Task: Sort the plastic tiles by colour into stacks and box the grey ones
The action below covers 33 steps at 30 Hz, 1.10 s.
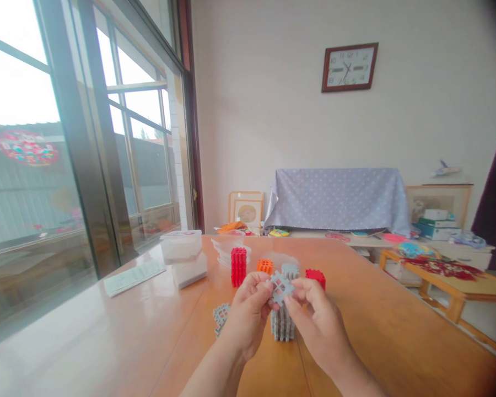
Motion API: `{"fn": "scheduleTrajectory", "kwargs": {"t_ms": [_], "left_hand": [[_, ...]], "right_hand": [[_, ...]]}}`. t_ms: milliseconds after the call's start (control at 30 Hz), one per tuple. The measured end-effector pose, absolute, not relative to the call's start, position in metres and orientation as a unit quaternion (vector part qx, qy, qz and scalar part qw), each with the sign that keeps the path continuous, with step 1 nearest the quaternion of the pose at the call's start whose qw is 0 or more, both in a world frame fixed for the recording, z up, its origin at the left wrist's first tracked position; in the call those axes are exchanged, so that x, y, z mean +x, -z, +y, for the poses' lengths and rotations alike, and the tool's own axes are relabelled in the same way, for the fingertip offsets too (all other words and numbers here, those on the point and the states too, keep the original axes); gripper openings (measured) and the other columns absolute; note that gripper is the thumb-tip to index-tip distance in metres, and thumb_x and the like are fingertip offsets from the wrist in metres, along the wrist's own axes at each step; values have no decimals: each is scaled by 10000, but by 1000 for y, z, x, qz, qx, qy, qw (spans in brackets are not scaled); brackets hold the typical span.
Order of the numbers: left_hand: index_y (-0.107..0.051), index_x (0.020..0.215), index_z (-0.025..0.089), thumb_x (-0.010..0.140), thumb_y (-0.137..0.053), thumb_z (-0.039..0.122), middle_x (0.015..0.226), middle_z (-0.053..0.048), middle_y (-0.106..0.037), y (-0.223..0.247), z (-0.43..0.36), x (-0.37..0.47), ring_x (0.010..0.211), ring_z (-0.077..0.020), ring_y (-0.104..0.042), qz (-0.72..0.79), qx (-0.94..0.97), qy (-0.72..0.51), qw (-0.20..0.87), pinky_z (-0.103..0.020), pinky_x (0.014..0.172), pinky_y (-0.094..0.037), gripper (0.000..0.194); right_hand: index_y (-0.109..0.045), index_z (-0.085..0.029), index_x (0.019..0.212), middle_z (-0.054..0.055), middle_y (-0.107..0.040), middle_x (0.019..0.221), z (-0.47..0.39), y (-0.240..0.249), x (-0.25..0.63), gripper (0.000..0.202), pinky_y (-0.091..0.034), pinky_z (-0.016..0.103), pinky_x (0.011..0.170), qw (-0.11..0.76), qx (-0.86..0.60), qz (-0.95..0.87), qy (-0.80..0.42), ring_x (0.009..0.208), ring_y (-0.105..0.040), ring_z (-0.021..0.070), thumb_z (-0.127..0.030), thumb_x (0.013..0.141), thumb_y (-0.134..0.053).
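Note:
Between both hands, above the table, is a grey notched interlocking plastic piece (pixel 281 289) with a lattice middle. My left hand (pixel 250 306) pinches its left side, and the fingers of my right hand (pixel 317 314) close on its right side. Just below and behind it stands a stack of grey pieces (pixel 282 326), partly hidden by the hands. Left of my left wrist lie some loose grey pieces (pixel 221 317). Beyond the hands are a tall red stack (pixel 238 267), a short orange stack (pixel 265 266), a grey stack (pixel 290 271) and a red block (pixel 316 278).
Clear plastic containers (pixel 184 259) sit at the table's far left, with a paper sheet (pixel 134 278) beside them. Transparent trays (pixel 227 248) lie behind the red stack. A lower wooden table (pixel 450 275) stands to the right, and a glass door (pixel 33 220) is at the left.

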<state>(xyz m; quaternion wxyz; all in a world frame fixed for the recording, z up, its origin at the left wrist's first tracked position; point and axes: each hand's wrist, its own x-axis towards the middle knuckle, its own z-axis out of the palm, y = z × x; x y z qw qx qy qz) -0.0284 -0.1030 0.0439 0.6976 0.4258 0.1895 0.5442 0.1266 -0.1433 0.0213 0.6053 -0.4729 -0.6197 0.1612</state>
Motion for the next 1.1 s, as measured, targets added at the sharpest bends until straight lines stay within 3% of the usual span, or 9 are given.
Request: {"fn": "scheduleTrajectory", "kwargs": {"t_ms": [200,300,500,633,800,967,1100], "left_hand": [[-588,784,189,816,-777,384,792,-5,-621,-48,-109,-35,699,-103,-534,223,478,-532,662,-220,656,-431,274],[-642,885,197,805,-784,360,697,31,-579,-49,-110,-38,593,-68,-466,248,504,-517,646,-197,583,-354,231],[-605,852,188,767,-788,344,630,11,-630,-47,-106,-36,557,-92,-533,276,473,-521,655,-218,595,-398,255],[-565,824,197,741,-812,353,654,8,-661,-47,-104,-35,578,-106,-584,281,442,-534,664,-223,617,-429,303],[-570,824,188,765,-800,303,638,11,-663,-46,-105,-36,596,-95,-592,265,460,-525,665,-213,657,-422,264],[-588,827,176,812,-770,315,700,-28,-714,-45,-107,-37,647,-103,-627,245,474,-506,678,-215,679,-420,230],[-595,821,172,819,-761,322,694,-34,-722,-43,-105,-37,620,-101,-626,235,467,-502,689,-213,661,-416,224]], "right_hand": [[-654,-226,1137,83,-739,1015,-142,-28,133,311,-569,346,825,637,-447,-584,-229,898,-697,237,-454,928,-622],[-693,-226,1157,84,-742,1032,-143,-28,136,335,-569,355,836,631,-452,-588,-230,949,-697,254,-454,919,-633],[-599,-272,1314,96,-680,1184,-142,-26,133,462,-551,394,880,607,-491,-617,-102,1014,-664,259,-437,889,-672],[-566,-274,1317,121,-629,1262,-140,-25,132,536,-548,433,884,559,-506,-657,-10,1071,-646,292,-421,833,-742],[-537,-279,1366,122,-604,1307,-138,-24,135,542,-560,431,850,545,-517,-660,-5,1055,-657,285,-402,864,-699],[-629,-264,1228,96,-658,1209,-136,-23,143,364,-547,429,890,547,-508,-666,-9,1058,-655,277,-386,889,-682],[-572,-278,1362,103,-626,1308,-137,-27,146,508,-541,436,928,539,-499,-679,0,1145,-625,290,-392,881,-689]]}}
